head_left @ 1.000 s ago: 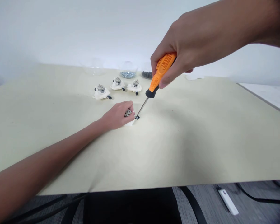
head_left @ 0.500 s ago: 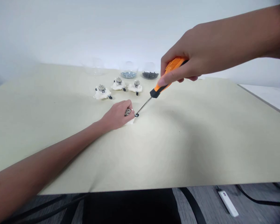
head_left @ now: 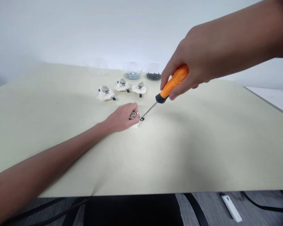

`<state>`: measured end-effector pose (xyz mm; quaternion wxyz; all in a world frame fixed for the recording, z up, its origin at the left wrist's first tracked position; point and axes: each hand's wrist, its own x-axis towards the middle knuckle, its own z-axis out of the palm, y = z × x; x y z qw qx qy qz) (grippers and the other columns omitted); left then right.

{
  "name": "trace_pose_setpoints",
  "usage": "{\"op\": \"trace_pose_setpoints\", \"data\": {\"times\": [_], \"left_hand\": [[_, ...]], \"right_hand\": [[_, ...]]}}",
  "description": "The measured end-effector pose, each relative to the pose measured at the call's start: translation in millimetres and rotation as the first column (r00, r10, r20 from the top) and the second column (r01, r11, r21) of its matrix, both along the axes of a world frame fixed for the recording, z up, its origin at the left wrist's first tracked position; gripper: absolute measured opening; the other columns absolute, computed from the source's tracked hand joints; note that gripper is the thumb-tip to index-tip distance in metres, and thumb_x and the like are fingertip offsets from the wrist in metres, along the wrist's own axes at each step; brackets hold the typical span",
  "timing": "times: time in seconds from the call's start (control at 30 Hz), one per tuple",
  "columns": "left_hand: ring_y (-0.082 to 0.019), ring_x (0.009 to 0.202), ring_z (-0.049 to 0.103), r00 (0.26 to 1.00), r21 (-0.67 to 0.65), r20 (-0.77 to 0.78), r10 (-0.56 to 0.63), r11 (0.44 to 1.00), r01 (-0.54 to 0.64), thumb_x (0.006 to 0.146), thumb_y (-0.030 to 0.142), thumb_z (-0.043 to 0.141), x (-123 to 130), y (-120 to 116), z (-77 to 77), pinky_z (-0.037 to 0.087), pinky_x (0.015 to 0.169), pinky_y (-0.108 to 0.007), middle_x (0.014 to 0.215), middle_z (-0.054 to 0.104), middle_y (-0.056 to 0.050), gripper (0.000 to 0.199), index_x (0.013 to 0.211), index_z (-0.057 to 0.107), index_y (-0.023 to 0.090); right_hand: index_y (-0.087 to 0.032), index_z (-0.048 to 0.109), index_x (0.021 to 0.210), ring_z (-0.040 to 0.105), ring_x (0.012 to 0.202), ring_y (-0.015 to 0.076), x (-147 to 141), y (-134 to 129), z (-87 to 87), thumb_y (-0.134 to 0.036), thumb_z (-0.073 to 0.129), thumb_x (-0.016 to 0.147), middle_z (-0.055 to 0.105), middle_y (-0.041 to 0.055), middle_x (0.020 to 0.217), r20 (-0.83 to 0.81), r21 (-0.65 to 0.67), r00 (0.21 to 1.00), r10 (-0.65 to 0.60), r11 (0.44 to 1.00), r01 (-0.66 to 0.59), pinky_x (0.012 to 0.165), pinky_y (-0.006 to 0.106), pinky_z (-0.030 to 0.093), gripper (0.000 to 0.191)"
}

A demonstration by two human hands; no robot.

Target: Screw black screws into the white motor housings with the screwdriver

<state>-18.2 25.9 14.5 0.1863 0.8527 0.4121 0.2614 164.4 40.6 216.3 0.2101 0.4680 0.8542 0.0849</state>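
Note:
My left hand (head_left: 123, 118) is closed around a small white plastic part with a round grey gear piece (head_left: 132, 115) on top, pressing it to the table; most of the part is hidden by the fingers. A small black piece (head_left: 141, 119) sticks out at its right side. In my right hand (head_left: 187, 67) is a screwdriver (head_left: 173, 84) with an orange and black handle, held tilted. Its metal tip meets the black piece. Three similar white assemblies, a left one (head_left: 105, 93), a middle one (head_left: 122, 84) and a right one (head_left: 139, 88), stand farther back.
At the back of the table (head_left: 155, 163) are a clear bowl of silvery screws (head_left: 132, 75), a clear bowl of black pieces (head_left: 153, 76) and another clear bowl (head_left: 99, 70). Behind them rises a white wall. A white power strip (head_left: 231, 208) lies on the floor.
The screwdriver handle has turned within my right hand, whose fingers have shifted and loosened around it. The tip stays on the black piece. The whole view has shifted slightly.

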Motion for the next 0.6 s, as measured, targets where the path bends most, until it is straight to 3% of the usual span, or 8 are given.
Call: {"op": "trace_pose_setpoints", "data": {"times": [0.1,0.27,0.43,0.6], "left_hand": [[-0.016,0.075,0.055,1.000,-0.001,-0.009,-0.009,1.000,0.009,0.085,0.028,0.050,0.2,0.1,-0.1,0.040,0.069,-0.029,0.083,0.060,-0.002,0.009,0.083,0.048,0.019],[-0.017,0.076,0.055,1.000,-0.010,-0.018,-0.020,1.000,0.020,0.083,0.026,0.050,0.4,-0.6,1.2,0.040,0.070,-0.030,0.084,0.060,-0.002,0.007,0.083,0.048,0.019],[-0.017,0.077,0.056,0.998,-0.012,-0.014,-0.055,0.998,0.054,0.083,0.025,0.049,0.5,-2.7,2.1,0.041,0.071,-0.030,0.084,0.060,-0.002,0.006,0.081,0.048,0.019],[-0.018,0.076,0.056,1.000,0.001,-0.017,0.008,1.000,-0.008,0.084,0.026,0.049,1.6,-5.2,1.6,0.041,0.071,-0.031,0.083,0.060,-0.002,0.008,0.082,0.048,0.019]], "right_hand": [[-0.026,0.075,0.082,0.061,0.070,0.0218,-4.6,-5.2,-3.4,-0.044,0.071,0.071,0.065,0.0028,0.067,0.061,-0.017,0.997,0.047,0.999,-0.046,0.064,0.033,0.040,0.021],[-0.025,0.074,0.078,0.060,0.069,0.0208,-1.1,3.7,-5.3,-0.050,0.070,0.070,0.066,0.0034,0.068,-0.015,-0.091,0.996,0.085,0.992,-0.086,0.061,0.032,0.040,0.026],[-0.027,0.074,0.078,0.057,0.060,0.0182,3.0,18.0,-4.6,-0.061,0.068,0.066,0.069,0.0035,0.075,0.035,-0.056,0.999,0.008,0.998,-0.006,0.056,0.034,0.038,0.037],[-0.026,0.074,0.076,0.059,0.066,0.0203,7.6,20.7,-7.1,-0.064,0.062,0.071,0.065,0.0062,0.070,0.056,-0.106,0.993,-0.107,0.988,0.113,0.062,0.036,0.038,0.040]]}}
